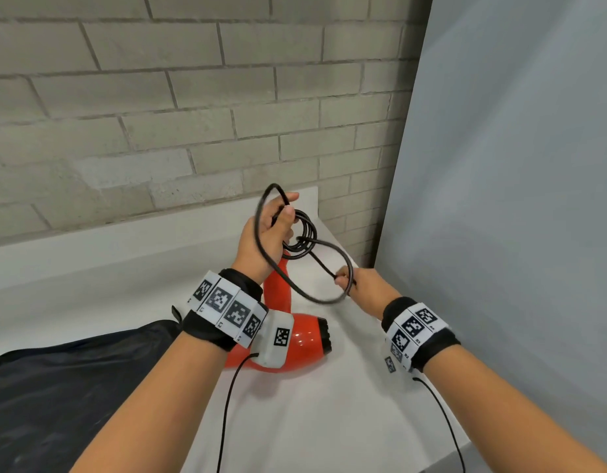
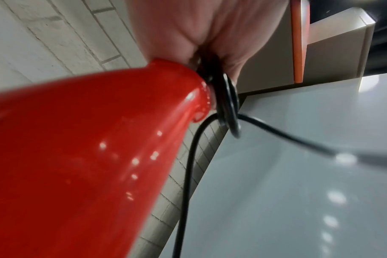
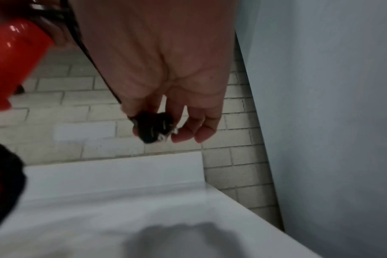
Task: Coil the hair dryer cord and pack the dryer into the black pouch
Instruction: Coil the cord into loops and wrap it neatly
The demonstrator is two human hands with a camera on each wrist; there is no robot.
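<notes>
Loose cord end lies at 4 o'clock from the coil

Your left hand [image 1: 266, 233] squeezes the wound cord [image 1: 300, 238] at the top of the red dryer [image 1: 297, 339] handle. Your right hand [image 1: 358, 285], nearer the free end, pinches the plug [image 3: 154, 128]. The last loop runs long between both hands. The black pouch [image 1: 66, 380] waits on the table [image 1: 329, 421] at 8 o'clock.

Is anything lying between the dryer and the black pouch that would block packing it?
Nothing visible does. The dryer rests on the counter right beside the pouch; only the left forearm crosses above. Its cord is only partly coiled, held in both hands.
</notes>
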